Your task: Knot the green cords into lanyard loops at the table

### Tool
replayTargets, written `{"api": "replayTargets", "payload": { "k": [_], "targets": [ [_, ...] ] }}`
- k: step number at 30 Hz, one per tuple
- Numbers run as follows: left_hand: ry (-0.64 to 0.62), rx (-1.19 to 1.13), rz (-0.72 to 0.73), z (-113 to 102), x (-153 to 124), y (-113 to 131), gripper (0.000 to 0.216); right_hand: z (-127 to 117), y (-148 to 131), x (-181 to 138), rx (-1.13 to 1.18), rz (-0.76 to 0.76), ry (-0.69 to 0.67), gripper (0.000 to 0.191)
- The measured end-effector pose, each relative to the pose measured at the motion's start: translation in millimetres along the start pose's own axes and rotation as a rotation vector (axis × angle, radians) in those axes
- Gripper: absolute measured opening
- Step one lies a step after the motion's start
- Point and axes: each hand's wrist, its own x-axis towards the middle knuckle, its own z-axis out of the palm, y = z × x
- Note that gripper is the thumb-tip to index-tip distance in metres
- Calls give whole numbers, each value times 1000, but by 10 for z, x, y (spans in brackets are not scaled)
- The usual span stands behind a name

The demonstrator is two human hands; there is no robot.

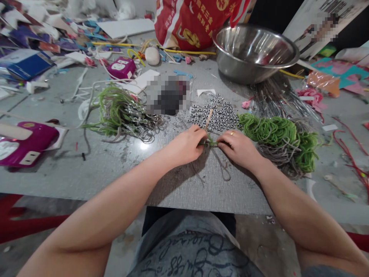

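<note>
My left hand [191,144] and my right hand [236,148] meet near the table's front middle, both closed on a green and grey cord [212,144]. A grey loop of it hangs below onto the tabletop. A thin wooden stick [208,118] rises from the fingers of my left hand. Just beyond lie many silver beads [221,115] in a loose patch. To my right is a bundle of green and grey cords [276,132]. On the left sits another pile of cords [115,109] with silver beads among them.
A steel bowl [255,54] stands at the back right beside a red bag [190,23]. Purple devices [31,142] lie on the left, with a blue box [25,63] behind. Scraps [43,23] cover the back left. Silvery strands [276,96] and red cords [351,157] lie right.
</note>
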Motion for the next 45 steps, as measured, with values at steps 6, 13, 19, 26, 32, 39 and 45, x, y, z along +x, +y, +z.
{"api": "replayTargets", "payload": {
  "k": [6,13,19,26,32,39,45],
  "targets": [
    [-153,119,-89,-225,-14,-98,9,0,23,1,-38,-14,-30,15],
    [-351,261,-28,-334,-35,-145,16,8,35,-7,-64,-7,-48,15],
    [-407,245,-71,-437,-65,-167,16,-7,23,-7,-77,12,-70,16],
    [-430,265,-106,-505,-69,-169,16,-23,-21,8,-91,63,-101,18],
    [-419,285,-112,-486,-74,-176,17,10,-184,6,-71,145,-144,30],
    [-423,277,-94,-424,-77,-206,18,60,-370,103,-249,142,-318,51],
    [-446,319,-172,-453,-68,-204,20,48,-367,113,-264,123,-302,39]
  ]
}}
